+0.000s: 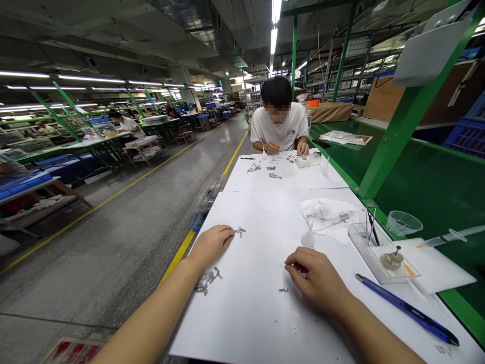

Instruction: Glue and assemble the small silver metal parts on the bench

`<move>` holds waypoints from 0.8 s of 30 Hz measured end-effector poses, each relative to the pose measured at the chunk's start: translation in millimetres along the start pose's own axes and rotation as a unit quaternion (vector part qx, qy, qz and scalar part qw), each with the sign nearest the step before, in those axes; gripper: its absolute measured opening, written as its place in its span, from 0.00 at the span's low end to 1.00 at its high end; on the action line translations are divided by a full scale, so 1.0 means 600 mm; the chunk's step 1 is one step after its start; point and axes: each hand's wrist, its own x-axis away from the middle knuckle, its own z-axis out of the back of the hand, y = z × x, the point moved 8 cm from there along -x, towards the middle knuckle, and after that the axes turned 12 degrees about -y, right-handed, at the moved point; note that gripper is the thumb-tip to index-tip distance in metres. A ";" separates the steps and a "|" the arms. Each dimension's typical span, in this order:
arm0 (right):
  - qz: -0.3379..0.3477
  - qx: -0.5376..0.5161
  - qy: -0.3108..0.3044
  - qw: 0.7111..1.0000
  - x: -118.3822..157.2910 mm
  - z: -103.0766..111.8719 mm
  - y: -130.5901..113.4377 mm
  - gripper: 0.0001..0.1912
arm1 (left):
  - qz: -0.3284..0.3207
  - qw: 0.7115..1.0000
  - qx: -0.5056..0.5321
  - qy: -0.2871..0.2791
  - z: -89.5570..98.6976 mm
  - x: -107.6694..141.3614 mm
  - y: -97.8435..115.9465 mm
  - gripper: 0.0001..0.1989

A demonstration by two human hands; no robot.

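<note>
My left hand [212, 246] rests at the left edge of the white tabletop, its fingers pressed together at a few small metal parts [241, 232]. One part sticks out by the fingertips. A heap of similar grey metal parts [206, 282] lies beside my left forearm. Over the middle right of the table, my right hand [316, 277] is curled with thumb and forefinger close together; anything between them is too small to make out. A single small metal piece [283, 290] lies to the left of it. Just behind the right hand stands a small translucent bottle [308, 237].
On the right are a blue utility knife [407, 308], a clear tray [384, 270] with tweezers, a plastic cup [403, 222], a syringe [443, 238] and a smudged cloth [329, 215]. Opposite, a person [280, 121] works over more metal parts. A green post [401, 131] rises at right.
</note>
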 end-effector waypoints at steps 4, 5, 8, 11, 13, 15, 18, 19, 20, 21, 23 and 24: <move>-0.006 0.013 -0.065 0.998 0.001 -0.009 -0.007 0.11 | 0.039 0.999 0.010 0.006 0.019 0.008 0.005 0.18; 0.001 0.014 -0.084 0.996 0.002 -0.013 -0.011 0.13 | 0.048 0.999 0.014 0.003 0.025 0.015 0.006 0.19; 0.023 0.015 -0.130 0.991 0.004 -0.028 -0.022 0.14 | 0.057 0.998 0.028 -0.029 0.037 0.047 0.004 0.19; 0.026 0.034 -0.151 0.988 0.003 -0.045 -0.022 0.11 | 0.069 0.994 0.047 -0.068 0.033 0.090 -0.011 0.19; 0.024 0.046 -0.149 0.987 0.002 -0.052 -0.018 0.13 | 0.085 0.992 0.065 -0.067 0.025 0.121 -0.025 0.20; 0.023 0.050 -0.147 0.988 0.002 -0.057 -0.015 0.14 | 0.094 0.990 0.083 -0.058 0.012 0.146 -0.035 0.21; 0.022 0.047 -0.146 0.988 0.003 -0.057 -0.013 0.14 | 0.109 0.988 0.105 -0.035 -0.006 0.162 -0.041 0.21; 0.021 0.045 -0.147 0.988 0.003 -0.056 -0.013 0.14 | 0.115 0.986 0.114 -0.025 -0.009 0.162 -0.041 0.20; 0.019 0.040 -0.148 0.988 0.003 -0.055 -0.013 0.14 | 0.121 0.984 0.127 -0.015 -0.011 0.159 -0.041 0.20; 0.016 0.036 -0.150 0.988 0.003 -0.054 -0.012 0.13 | 0.128 0.982 0.142 -0.005 -0.011 0.154 -0.041 0.20; 0.006 0.025 -0.151 0.988 0.004 -0.052 -0.009 0.12 | 0.139 0.976 0.170 0.012 -0.010 0.142 -0.041 0.18; 0.000 0.020 -0.152 0.988 0.004 -0.052 -0.007 0.12 | 0.143 0.973 0.178 0.018 -0.009 0.136 -0.042 0.18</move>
